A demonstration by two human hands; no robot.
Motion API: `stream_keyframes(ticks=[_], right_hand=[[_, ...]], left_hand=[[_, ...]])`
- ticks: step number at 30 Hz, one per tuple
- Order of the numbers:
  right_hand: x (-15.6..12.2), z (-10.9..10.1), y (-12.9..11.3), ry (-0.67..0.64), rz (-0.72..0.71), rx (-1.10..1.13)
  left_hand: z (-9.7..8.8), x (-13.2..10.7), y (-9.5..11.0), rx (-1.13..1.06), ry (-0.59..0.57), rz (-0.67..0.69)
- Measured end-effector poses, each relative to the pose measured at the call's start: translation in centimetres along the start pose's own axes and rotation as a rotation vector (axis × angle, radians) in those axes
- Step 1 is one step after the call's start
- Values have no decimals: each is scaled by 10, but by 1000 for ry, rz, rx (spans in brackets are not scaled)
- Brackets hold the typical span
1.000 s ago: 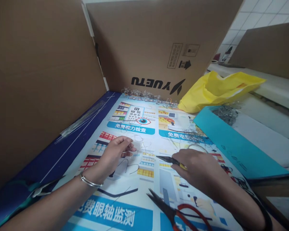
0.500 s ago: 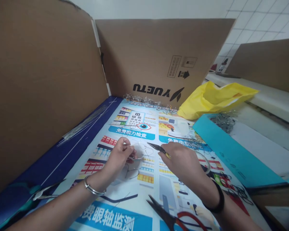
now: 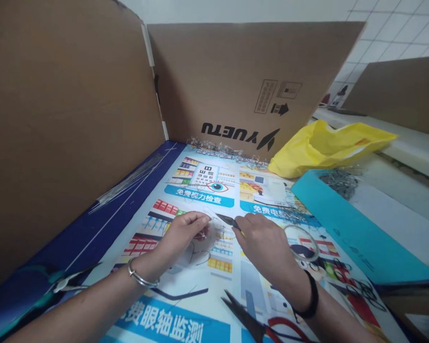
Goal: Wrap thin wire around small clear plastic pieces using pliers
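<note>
My left hand (image 3: 188, 231) pinches a thin wire (image 3: 214, 213), whose fine loops hang near the fingertips. My right hand (image 3: 262, 238) is wrapped around needle-nose pliers (image 3: 227, 220). Their dark jaws point left, close to the left fingertips and the wire; whether the tips touch it I cannot tell. Both hands are above a printed poster (image 3: 219, 281). Below them lie open scissors (image 3: 245, 317) with red handles and a bent dark strip (image 3: 186, 294). A pale ring-shaped coil (image 3: 316, 250) lies beside my right wrist.
Straight wires (image 3: 128, 185) lie on the blue surface at left, near a teal-handled tool (image 3: 39, 297). Cardboard panels (image 3: 236, 71) stand behind and left. A yellow bag (image 3: 329, 147), a teal box (image 3: 350, 228) with tangled wire (image 3: 339, 183), and black loops (image 3: 364, 290) are at right.
My left hand has moved slightly right and its fingertips are now nearer the pliers' jaws. My right hand has shifted slightly left. The camera view has turned a little.
</note>
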State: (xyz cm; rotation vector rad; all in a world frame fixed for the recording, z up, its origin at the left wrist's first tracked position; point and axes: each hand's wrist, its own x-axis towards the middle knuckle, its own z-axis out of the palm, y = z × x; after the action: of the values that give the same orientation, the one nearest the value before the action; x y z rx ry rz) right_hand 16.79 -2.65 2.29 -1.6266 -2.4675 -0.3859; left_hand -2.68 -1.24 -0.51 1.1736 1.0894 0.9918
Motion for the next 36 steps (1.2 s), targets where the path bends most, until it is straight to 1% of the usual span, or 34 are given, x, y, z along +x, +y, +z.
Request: stream_keyframes(ticks=[4, 6, 9, 11, 14, 18, 21, 24, 30, 33, 36], right_hand=[[-1, 1, -2, 12, -17, 10], [-2, 0, -2, 17, -22, 19], [-2, -2, 4, -19, -7, 87], [-1, -5, 12, -86, 23, 208], [2, -8, 25, -198, 44, 480], [7, -4, 35, -271, 25, 771], [9, 2, 35, -316, -16, 881], [10, 5, 33, -356, -50, 914], [13, 2, 26, -396, -87, 890], [14, 2, 23, -386, -79, 854], [11, 4, 22, -355, -70, 863]], left_hand=[[1, 0, 1, -27, 3, -35], [1, -1, 1, -42, -6, -26], [0, -1, 3, -57, -28, -20], [-2, -2, 5, -69, -40, -41], [-5, -2, 9, -74, -75, -58], [-6, -3, 11, -45, -198, -50], [-5, -4, 12, 10, -273, -45], [-4, -5, 13, 56, -296, -61], [-3, -3, 13, 123, -332, -112], [-4, -3, 11, 137, -326, -119], [-4, -3, 9, 129, -313, -118]])
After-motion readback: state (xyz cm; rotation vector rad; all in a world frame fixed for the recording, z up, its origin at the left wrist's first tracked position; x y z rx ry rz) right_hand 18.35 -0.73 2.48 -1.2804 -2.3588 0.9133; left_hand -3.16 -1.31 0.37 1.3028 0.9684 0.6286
